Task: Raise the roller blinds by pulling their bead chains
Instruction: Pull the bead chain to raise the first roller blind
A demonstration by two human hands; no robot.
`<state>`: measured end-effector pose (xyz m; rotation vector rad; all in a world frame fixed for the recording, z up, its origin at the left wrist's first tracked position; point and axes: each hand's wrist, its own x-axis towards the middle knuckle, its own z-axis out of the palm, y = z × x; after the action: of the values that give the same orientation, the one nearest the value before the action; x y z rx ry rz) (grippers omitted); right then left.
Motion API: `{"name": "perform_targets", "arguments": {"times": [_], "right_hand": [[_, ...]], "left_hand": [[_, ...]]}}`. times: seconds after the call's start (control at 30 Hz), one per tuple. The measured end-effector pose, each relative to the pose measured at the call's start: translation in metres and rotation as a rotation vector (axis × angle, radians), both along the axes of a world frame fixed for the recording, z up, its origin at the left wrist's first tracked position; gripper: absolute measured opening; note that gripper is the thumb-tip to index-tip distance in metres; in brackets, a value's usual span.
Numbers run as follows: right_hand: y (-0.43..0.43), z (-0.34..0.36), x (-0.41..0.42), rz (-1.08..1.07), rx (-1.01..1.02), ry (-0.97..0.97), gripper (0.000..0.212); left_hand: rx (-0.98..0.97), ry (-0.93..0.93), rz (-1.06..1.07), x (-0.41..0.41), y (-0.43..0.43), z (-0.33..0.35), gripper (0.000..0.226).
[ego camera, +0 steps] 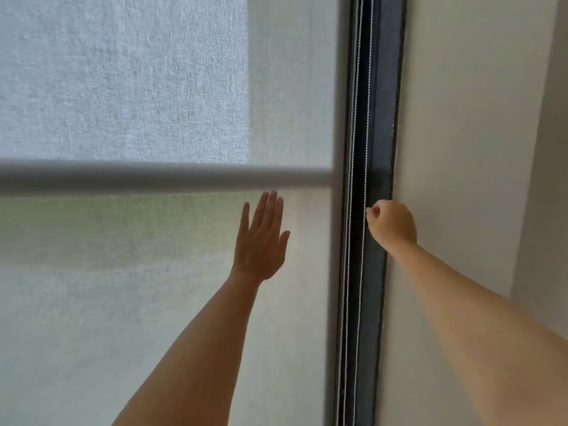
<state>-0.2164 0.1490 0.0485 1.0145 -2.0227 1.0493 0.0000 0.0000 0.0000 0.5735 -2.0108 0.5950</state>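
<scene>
Filling the left and centre of the frame, the roller blind (pixel 138 287) hangs fully down over the window, a horizontal bar shadowed behind it. Right of centre, the bead chains (pixel 353 149) run down the dark window frame (pixel 387 118). The left hand (pixel 261 241) lies flat and spread on the fabric. The right hand (pixel 392 224) pinches one strand; pulling straight down in long, steady strokes should likely prevent snagging.

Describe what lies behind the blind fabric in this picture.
Through the blind only light, a grey horizontal bar and a greenish blur show. Anything outdoors is veiled. The left hand is open before it; the right hand pinches a bead chain.
</scene>
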Motion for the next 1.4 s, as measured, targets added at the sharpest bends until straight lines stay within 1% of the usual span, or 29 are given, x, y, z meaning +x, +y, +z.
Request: {"name": "perform_targets", "arguments": {"times": [0.07, 0.2, 0.33, 0.4, 0.43, 0.47, 0.53, 0.6, 0.63, 0.67, 0.73, 0.8, 0.87, 0.97, 1.03, 1.1, 1.13, 1.2, 1.23, 1.3, 1.4], "right_hand": [[-0.010, -0.003, -0.001, 0.042, -0.011, -0.120, 0.026], [-0.035, -0.013, -0.006, 0.016, 0.043, -0.252, 0.026], [-0.051, -0.023, -0.018, 0.052, 0.012, -0.307, 0.028], [-0.052, -0.026, -0.016, 0.114, -0.035, -0.317, 0.034], [-0.050, -0.027, -0.015, 0.177, -0.085, -0.342, 0.038], [-0.046, -0.029, -0.011, 0.253, -0.147, -0.377, 0.040], [-0.033, -0.043, 0.000, 0.380, -0.278, -0.413, 0.040], [-0.017, -0.079, 0.013, 0.448, -0.355, -0.409, 0.038], [-0.008, -0.104, 0.019, 0.466, -0.360, -0.424, 0.037], [0.000, -0.132, 0.024, 0.473, -0.349, -0.461, 0.037], [0.012, -0.175, 0.028, 0.456, -0.367, -0.531, 0.035], [0.016, -0.189, 0.029, 0.454, -0.382, -0.529, 0.035], [0.019, -0.181, 0.035, 0.513, -0.340, -0.511, 0.036], [0.027, -0.167, 0.037, 0.626, -0.256, -0.541, 0.034], [0.033, -0.150, 0.031, 0.673, -0.282, -0.619, 0.031], [0.032, -0.122, 0.019, 0.680, -0.339, -0.642, 0.038], [0.029, -0.105, 0.015, 0.684, -0.323, -0.625, 0.038], [0.019, -0.069, 0.012, 0.758, -0.277, -0.638, 0.031], [0.014, -0.051, 0.013, 0.821, -0.297, -0.680, 0.028], [0.007, -0.019, 0.019, 0.965, -0.427, -0.750, 0.022], [0.010, 0.022, 0.028, 1.112, -0.642, -0.754, 0.016]], "left_hand": [[0.055, 0.004, -0.017, -0.007, 0.002, -0.011, 0.063], [0.089, -0.051, -0.046, -0.028, -0.001, -0.046, 0.061], [0.171, -0.065, -0.082, -0.050, 0.002, -0.072, 0.059], [0.256, -0.057, -0.150, -0.065, 0.007, -0.081, 0.054], [0.343, -0.016, -0.201, -0.073, 0.009, -0.083, 0.050], [0.470, 0.059, -0.268, -0.081, 0.013, -0.082, 0.046], [0.799, 0.283, -0.436, -0.096, 0.027, -0.064, 0.038], [1.091, 0.479, -0.669, -0.108, 0.042, -0.031, 0.032], [1.189, 0.516, -0.789, -0.113, 0.050, -0.013, 0.032], [1.268, 0.508, -0.903, -0.119, 0.058, 0.004, 0.035], [1.425, 0.430, -1.085, -0.129, 0.077, 0.035, 0.045], [1.515, 0.347, -1.213, -0.135, 0.099, 0.055, 0.050], [1.473, 0.371, -1.303, -0.136, 0.121, 0.067, 0.047], [1.214, 0.601, -1.297, -0.128, 0.139, 0.061, 0.039], [1.042, 0.711, -1.315, -0.117, 0.139, 0.052, 0.039], [0.947, 0.749, -1.337, -0.105, 0.136, 0.049, 0.039], [0.930, 0.754, -1.327, -0.101, 0.133, 0.050, 0.040], [0.905, 0.757, -1.273, -0.094, 0.127, 0.050, 0.040], [0.884, 0.759, -1.241, -0.091, 0.124, 0.050, 0.040], [0.827, 0.785, -1.180, -0.085, 0.117, 0.047, 0.041], [0.670, 0.845, -1.034, -0.074, 0.106, 0.044, 0.040]]}}
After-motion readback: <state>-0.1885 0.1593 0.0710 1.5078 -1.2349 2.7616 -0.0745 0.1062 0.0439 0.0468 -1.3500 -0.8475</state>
